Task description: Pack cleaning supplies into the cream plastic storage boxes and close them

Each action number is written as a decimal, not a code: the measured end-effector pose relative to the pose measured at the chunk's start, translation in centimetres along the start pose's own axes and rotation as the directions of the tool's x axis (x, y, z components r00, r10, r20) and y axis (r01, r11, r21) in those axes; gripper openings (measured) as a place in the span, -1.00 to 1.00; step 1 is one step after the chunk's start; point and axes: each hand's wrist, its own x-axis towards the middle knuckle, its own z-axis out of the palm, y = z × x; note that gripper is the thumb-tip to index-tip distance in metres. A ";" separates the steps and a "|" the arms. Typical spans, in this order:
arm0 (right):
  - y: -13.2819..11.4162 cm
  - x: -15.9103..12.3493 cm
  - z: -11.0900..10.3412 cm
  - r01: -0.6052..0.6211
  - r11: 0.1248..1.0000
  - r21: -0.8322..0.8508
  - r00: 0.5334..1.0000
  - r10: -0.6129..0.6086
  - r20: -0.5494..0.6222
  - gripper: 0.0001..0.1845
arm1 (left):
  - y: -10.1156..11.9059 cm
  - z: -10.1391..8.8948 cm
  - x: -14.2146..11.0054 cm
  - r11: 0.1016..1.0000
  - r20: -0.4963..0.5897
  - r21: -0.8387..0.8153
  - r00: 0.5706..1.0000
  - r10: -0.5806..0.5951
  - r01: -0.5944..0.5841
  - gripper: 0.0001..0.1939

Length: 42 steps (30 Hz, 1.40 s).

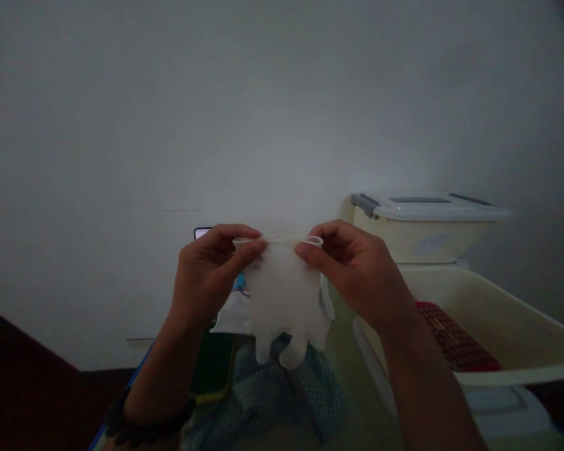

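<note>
A thin white disposable glove (282, 294) hangs with its cuff up and its fingers pointing down. My left hand (211, 263) pinches the left part of the cuff between thumb and fingers. At the right part of the cuff, my right hand (357, 266) grips in the same way, so the rolled rim stretches between both. Beneath the glove lies a crumpled blue-grey cloth (282, 401). Behind it, partly covered, is something white and flat (228, 316). A dark bracelet (145, 419) circles my left wrist.
On the right stands an open cream bin (479, 300) with a red patterned item (455, 338) inside. A lidded storage box (427, 232) with grey latches is behind it. A dark green item with a yellow edge (214, 366) lies left of the cloth. A pale wall (263, 113) rises behind.
</note>
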 end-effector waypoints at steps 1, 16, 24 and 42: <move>0.0 0.0 0.1 0.014 1.000 0.007 1.000 -0.013 -0.027 -0.76 | 0.1 0.0 0.0 1.000 -0.026 -0.002 1.000 0.003 -0.003 -0.89; -0.9 -0.7 1.6 0.054 0.997 0.056 0.985 -0.062 0.158 -0.86 | 2.1 0.8 -0.5 0.999 0.000 0.036 1.000 -0.006 0.006 -0.86; -0.4 -0.6 1.2 0.152 0.988 0.011 0.982 -0.153 0.115 -0.94 | 1.9 0.2 -0.5 0.998 0.225 -0.056 0.974 -0.013 0.026 -0.87; -0.4 -0.6 0.8 0.280 0.958 -0.056 0.957 -0.274 0.097 -0.97 | 1.8 -0.1 -0.5 0.981 0.167 0.164 0.983 0.080 -0.108 -0.82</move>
